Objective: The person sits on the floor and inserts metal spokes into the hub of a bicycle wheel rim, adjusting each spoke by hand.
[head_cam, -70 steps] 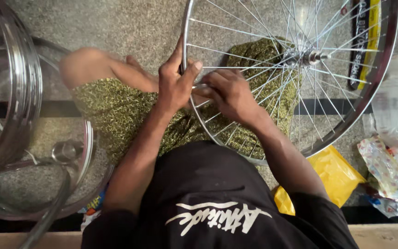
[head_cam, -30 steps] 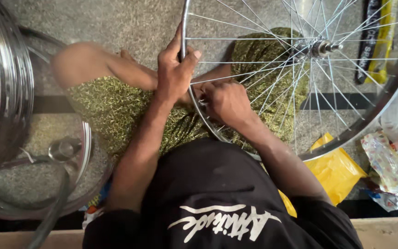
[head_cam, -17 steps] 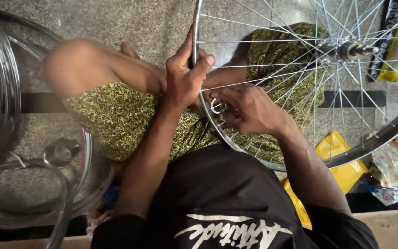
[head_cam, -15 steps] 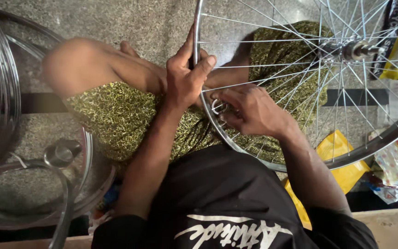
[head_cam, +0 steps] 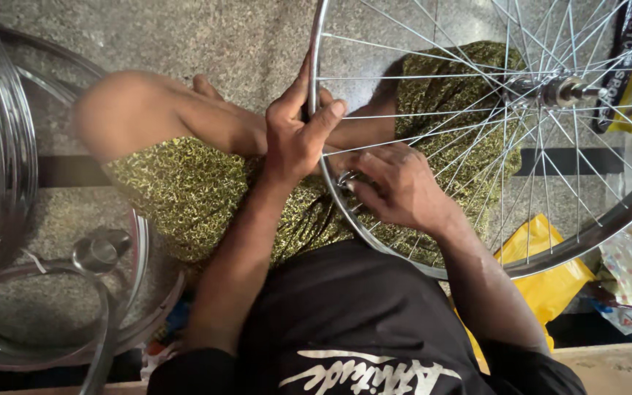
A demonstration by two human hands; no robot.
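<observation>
Head view: a seated person works on a spoked bicycle wheel [head_cam: 543, 241] propped across the lap. Left hand [head_cam: 294, 135] is clamped around the rim, thumb pressed against its inner face. Right hand [head_cam: 396, 183], just beside it and inside the rim, pinches a small metal tool [head_cam: 347, 180] at the base of a spoke; the fingertips are partly hidden. Doing this well likely means a steady rim and small, even turns, with the tool seated squarely. Beyond the right hand sits the hub [head_cam: 561, 91]. Speckled stone floor [head_cam: 184, 36] lies beneath; bare chrome rims [head_cam: 9, 168] are stacked left of the left arm, a yellow bag [head_cam: 550, 281] below the right forearm.
</observation>
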